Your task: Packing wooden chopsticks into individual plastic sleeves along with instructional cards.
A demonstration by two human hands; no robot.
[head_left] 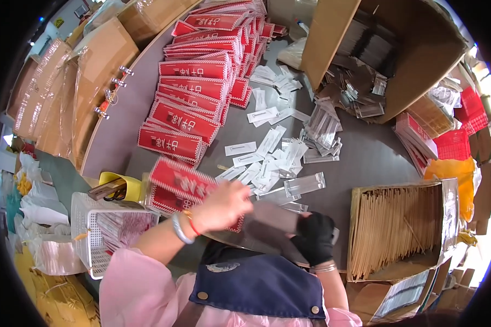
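Observation:
My left hand (223,207) is closed, with fingers curled toward the right; what they grip is hidden. It overlaps the right end of a red printed paper sleeve (183,180) with a checkered border, which lies on more red sleeves at the near table edge. My right hand (313,237), in a black glove, is closed on a flat greyish-brown piece (273,220), smeared by motion, that reaches toward my left hand. Beyond my hands lies a loose heap of small white packets (270,163). Clear plastic packets (305,185) lie just past the right hand.
Stacks of red sleeves (188,92) cover the table's far left. A cardboard box (327,49) on its side holds dark and clear packets. At right is a box of thin wooden sticks (395,229). A white basket (87,234) and yellow container (131,188) stand left.

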